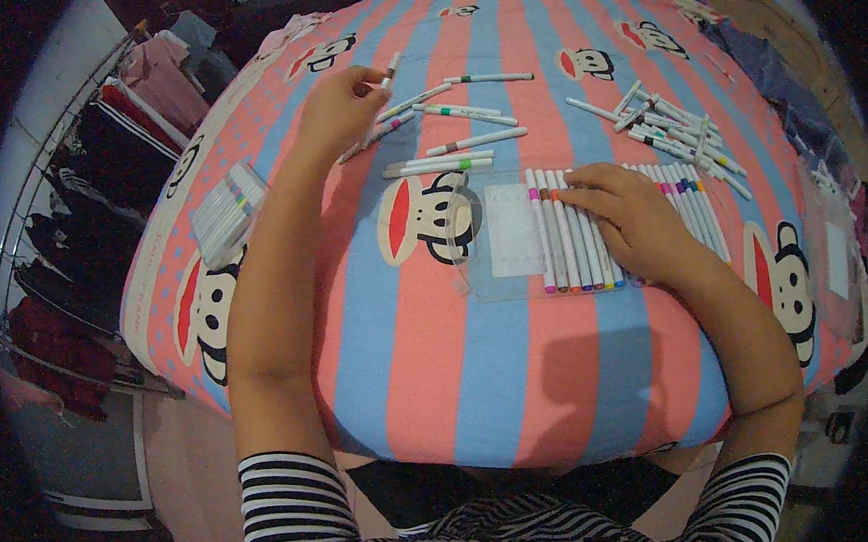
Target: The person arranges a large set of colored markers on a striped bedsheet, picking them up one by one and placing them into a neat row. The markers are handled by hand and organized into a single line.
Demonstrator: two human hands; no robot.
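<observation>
Raised over the far left part of the bed, my left hand [343, 111] pinches a white felt-tip marker [392, 68] with a brownish band. My right hand [624, 208] lies across a row of white markers [559, 229] with coloured bands and ends, its fingertips touching their upper part. These markers stand side by side in an open clear plastic case [467, 269], with a white card insert [512, 231] at its left. More markers [681, 195] line up right of my hand, which hides the middle of the row.
Loose markers [475, 140] are scattered beyond the case, with a jumbled pile [678, 133] at far right. A filled clear marker pack [229, 214] lies left of my forearm; another clear case [833, 261] lies at right. The striped bedspread [424, 373] curves down towards me. Clothes [96, 191] hang on a rack at left.
</observation>
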